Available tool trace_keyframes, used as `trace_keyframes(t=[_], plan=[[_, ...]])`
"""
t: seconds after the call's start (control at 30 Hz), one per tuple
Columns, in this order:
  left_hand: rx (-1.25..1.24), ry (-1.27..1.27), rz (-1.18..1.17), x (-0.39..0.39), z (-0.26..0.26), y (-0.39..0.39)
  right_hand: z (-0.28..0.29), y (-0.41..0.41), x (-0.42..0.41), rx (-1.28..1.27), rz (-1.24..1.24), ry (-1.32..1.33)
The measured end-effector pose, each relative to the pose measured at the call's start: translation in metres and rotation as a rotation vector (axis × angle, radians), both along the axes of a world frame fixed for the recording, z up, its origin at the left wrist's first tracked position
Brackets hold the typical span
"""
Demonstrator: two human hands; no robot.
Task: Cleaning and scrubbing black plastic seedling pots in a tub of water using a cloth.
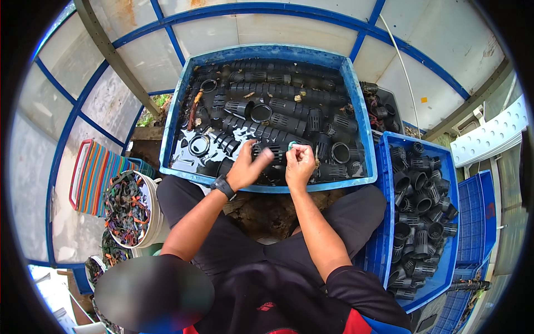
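Observation:
Over the near side of a large blue plastic tub (372, 158), my left hand (247, 165) is spread, thumb and fingers apart and partly blurred by motion. I see nothing in it. My right hand (299, 162), just beside it, pinches a small green scrap (292, 145) between thumb and fingertips; what the scrap is made of is unclear. Below both hands, slotted black plastic net pots (288, 123) lie in dark water in the tub, many end to end in rows. A round pot rim (261, 113) faces up near the middle.
To the right, a blue crate (452, 250) holds many black net pots, with a grey bin (392, 94) behind it. At left, a white bucket (157, 217) of tangled strips stands beside stacked coloured baskets (98, 177). Leaves and a brown stick (195, 110) float in the tub.

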State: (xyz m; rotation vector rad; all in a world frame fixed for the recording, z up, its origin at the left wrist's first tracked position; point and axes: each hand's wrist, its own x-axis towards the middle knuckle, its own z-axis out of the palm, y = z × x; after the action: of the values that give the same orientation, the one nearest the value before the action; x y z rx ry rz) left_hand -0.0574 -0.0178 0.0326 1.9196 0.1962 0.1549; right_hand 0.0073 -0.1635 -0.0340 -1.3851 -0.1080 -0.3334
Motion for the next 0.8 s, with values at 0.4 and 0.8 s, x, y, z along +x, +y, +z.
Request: trace_keyframes(t=[0.4,0.8], plan=[[0.943,-0.45,-0.444,-0.012,0.004,0.013,-0.031,-0.01,0.043,0.579,0.196,0.651],[0.687,0.231,-0.094,0.026,-0.087,0.045,-0.036,0.006,0.022,-1.001,0.27,0.09]])
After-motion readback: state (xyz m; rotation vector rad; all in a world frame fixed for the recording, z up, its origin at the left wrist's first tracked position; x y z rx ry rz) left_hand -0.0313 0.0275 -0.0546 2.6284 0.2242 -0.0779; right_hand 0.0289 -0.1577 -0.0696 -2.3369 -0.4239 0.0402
